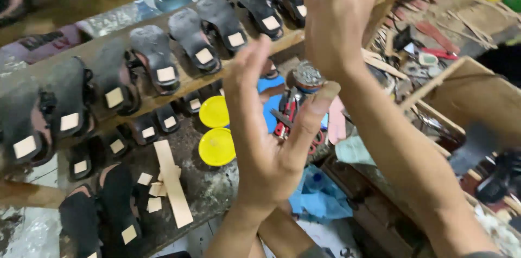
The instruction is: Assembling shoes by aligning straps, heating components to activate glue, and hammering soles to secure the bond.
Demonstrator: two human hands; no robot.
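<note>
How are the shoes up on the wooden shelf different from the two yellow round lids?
The shoes on the shelf are dark, long and lined up on a tilted wooden board; the two yellow lids are bright, round and lie flat lower down. Each shoe carries a pale square patch; the lids are plain. Both sit beyond the raised left hand and right hand, untouched.

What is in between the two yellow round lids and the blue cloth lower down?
In the head view, the person's left hand is raised in front of that stretch, between the yellow lids and the blue cloth, hiding what lies beneath.
</note>
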